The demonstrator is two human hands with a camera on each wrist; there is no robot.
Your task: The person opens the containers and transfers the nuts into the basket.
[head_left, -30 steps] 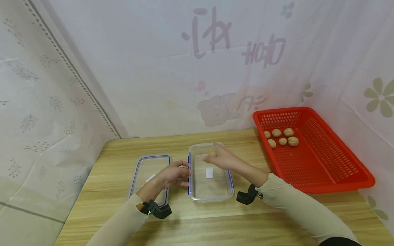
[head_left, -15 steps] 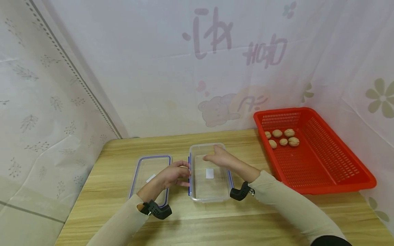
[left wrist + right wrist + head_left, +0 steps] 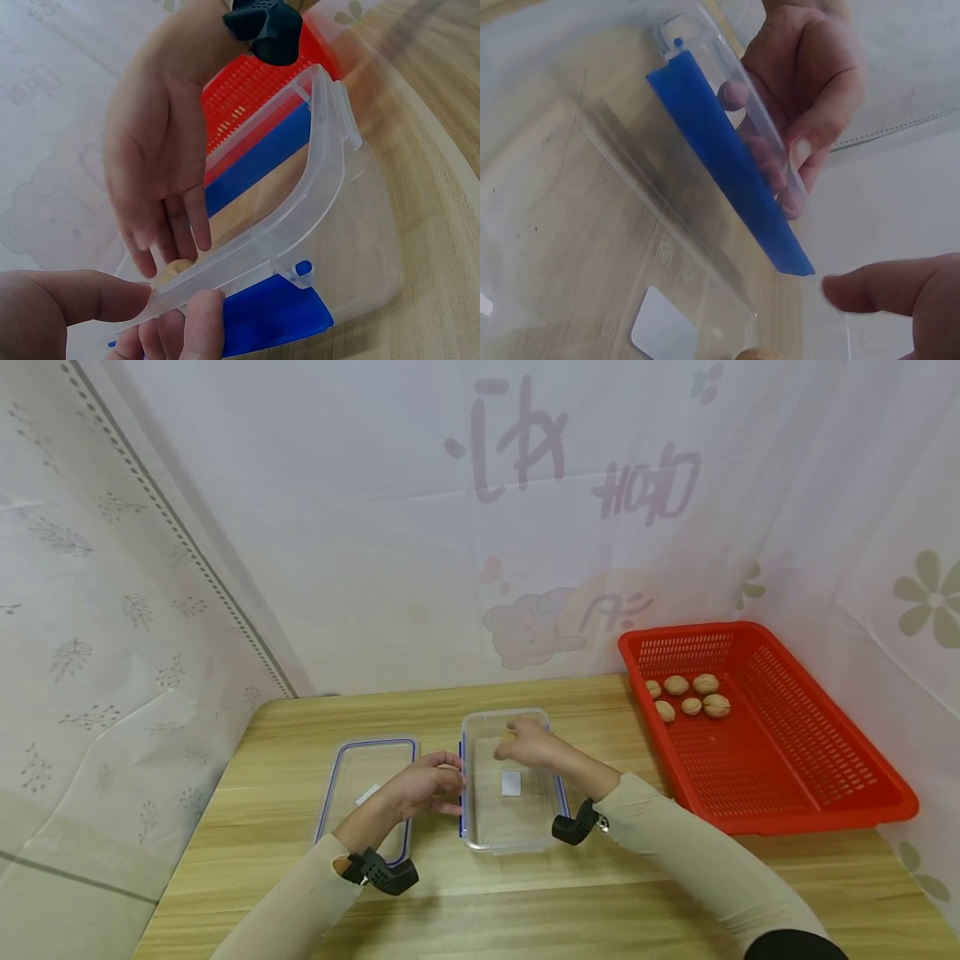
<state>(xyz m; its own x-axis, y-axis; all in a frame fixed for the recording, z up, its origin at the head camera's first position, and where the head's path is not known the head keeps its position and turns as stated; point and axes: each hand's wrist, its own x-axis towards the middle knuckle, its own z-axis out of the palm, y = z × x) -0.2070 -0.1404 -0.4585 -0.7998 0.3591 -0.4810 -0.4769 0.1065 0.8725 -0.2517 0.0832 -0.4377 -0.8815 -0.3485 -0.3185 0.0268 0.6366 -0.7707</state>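
Note:
A clear plastic food container (image 3: 480, 839) with blue side latches sits mid-table, a white label on its floor. My left hand (image 3: 429, 787) grips its left rim, thumb at the top edge and fingers along the outside by the blue latch (image 3: 274, 315). Inside the container's far half reaches my right hand (image 3: 531, 743), its fingers pointing down and nearly straight. A walnut (image 3: 180, 266) shows just below those fingertips in the left wrist view. In the right wrist view the right thumb (image 3: 870, 285) stands apart from the walnut (image 3: 756, 355), which peeks in at the bottom edge.
The container's lid (image 3: 375, 745), clear with a blue seal, lies to the left, partly under the left forearm. A red perforated basket (image 3: 795, 752) stands at the right with several walnuts (image 3: 716, 706) in its far left corner. A printed curtain (image 3: 360, 568) hangs behind the table.
My right hand has shifted slightly left within the container, its wrist drawing closer to the container. The left hand keeps its grip on the rim. The walnuts in the basket stay put.

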